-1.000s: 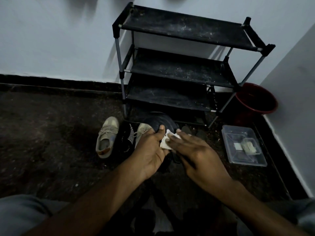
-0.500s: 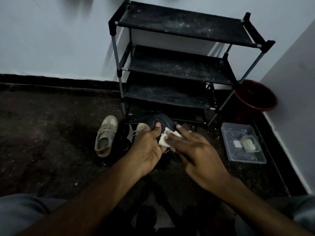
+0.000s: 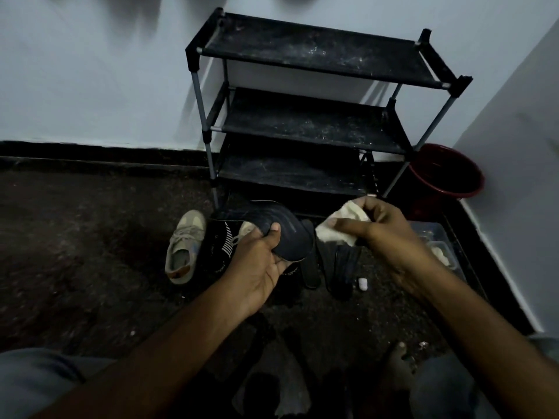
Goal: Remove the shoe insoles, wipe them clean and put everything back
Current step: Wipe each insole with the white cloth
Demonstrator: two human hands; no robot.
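Squinting at the black shoe point(image 3: 222, 247) gets nowhere: there's white print beside its stripes, but it's too small and dim to read. The left hand point(image 3: 260, 264) grips a dark insole point(image 3: 269, 223) that's bent into a curve, with the thumb on top, held up in front of the shoes. The right hand point(image 3: 390, 234) pinches a white cloth point(image 3: 338, 228) just right of the insole, not touching it. Two more dark insole-shaped pieces point(image 3: 340, 267) lie on the floor point(image 3: 90, 252) below. One beige sneaker point(image 3: 184, 246) sits left of the black shoe. Behind is a dusty three-shelf rack point(image 3: 302, 122), with one red bucket point(image 3: 447, 173) and one clear tub point(image 3: 435, 234) to its right.
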